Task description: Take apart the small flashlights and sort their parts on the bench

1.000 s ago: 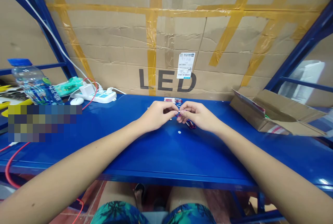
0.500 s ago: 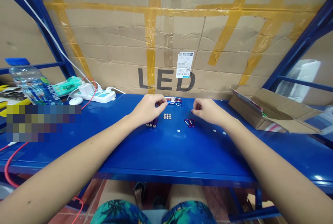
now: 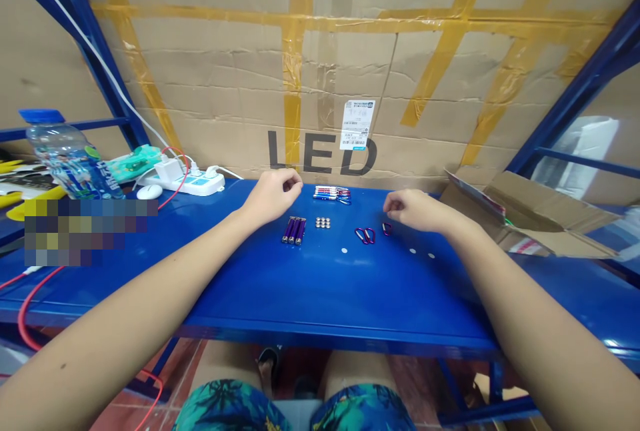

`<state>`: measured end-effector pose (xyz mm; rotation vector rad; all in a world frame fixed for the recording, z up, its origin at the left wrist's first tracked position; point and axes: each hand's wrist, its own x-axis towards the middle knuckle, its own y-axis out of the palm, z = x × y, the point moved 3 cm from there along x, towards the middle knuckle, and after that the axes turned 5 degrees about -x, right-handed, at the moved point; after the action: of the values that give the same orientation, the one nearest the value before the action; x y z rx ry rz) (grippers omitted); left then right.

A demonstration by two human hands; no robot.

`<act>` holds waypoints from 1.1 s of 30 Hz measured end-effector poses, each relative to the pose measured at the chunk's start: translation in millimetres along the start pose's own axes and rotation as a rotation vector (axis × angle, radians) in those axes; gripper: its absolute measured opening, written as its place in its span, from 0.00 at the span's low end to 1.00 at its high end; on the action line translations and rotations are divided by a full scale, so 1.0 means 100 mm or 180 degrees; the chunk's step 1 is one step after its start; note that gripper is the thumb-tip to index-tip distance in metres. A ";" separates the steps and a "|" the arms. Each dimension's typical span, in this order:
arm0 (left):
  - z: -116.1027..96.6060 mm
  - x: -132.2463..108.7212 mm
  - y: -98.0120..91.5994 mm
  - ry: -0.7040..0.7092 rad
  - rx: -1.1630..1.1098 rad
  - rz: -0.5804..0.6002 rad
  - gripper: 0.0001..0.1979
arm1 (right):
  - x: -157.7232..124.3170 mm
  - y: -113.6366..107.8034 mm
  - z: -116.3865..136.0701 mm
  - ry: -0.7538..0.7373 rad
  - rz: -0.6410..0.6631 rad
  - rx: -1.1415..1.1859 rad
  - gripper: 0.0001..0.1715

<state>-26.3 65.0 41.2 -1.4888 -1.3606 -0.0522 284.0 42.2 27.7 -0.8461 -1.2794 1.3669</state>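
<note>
My left hand (image 3: 274, 196) hovers with its fingers curled, and nothing shows in them. Just in front of it lie several purple metal tubes (image 3: 294, 231) side by side, like small penlights. My right hand (image 3: 411, 209) is pinched, with a purple carabiner (image 3: 387, 229) right at its fingertips. To its left, two more purple carabiners (image 3: 365, 235) lie on the blue table. Several small silver button cells (image 3: 323, 223) stand in a tight block between the tubes and the carabiners. Behind them is a row of red, silver and blue tubes (image 3: 327, 193) with carabiners attached.
An open cardboard box (image 3: 525, 217) is at the right. On the left are a water bottle (image 3: 75, 157), a white power strip (image 3: 195, 183) and a red cable (image 3: 30, 304). Small white spots (image 3: 344, 251) dot the table (image 3: 310, 291). A large carton (image 3: 225, 97) backs it.
My left hand has moved left and back, uncovering the purple tubes and the row behind. My right hand has shifted right, and the third purple carabiner now shows at its fingertips.
</note>
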 end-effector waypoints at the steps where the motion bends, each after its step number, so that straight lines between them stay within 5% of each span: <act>1: 0.03 0.00 0.00 -0.0032 0.0010 0.0015 0.08 | 0.01 0.02 -0.03 0.0041 0.0097 -0.0012 0.08; 5: 0.15 0.01 0.00 -0.0156 0.0024 0.0084 0.08 | 0.02 0.10 -0.04 0.0029 0.0598 0.0135 0.10; 14: 0.45 0.01 0.05 -0.0456 -0.0023 0.0242 0.07 | -0.02 0.12 0.08 -0.0280 0.0821 0.0282 0.09; 33: 0.44 0.01 0.05 -0.0493 -0.0008 0.0283 0.07 | 0.01 0.18 0.11 -0.0408 0.0883 0.0805 0.10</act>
<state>-48.4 97.3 19.6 -1.5800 -1.4152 0.1203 269.1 41.8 12.1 -0.7897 -1.0817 1.7866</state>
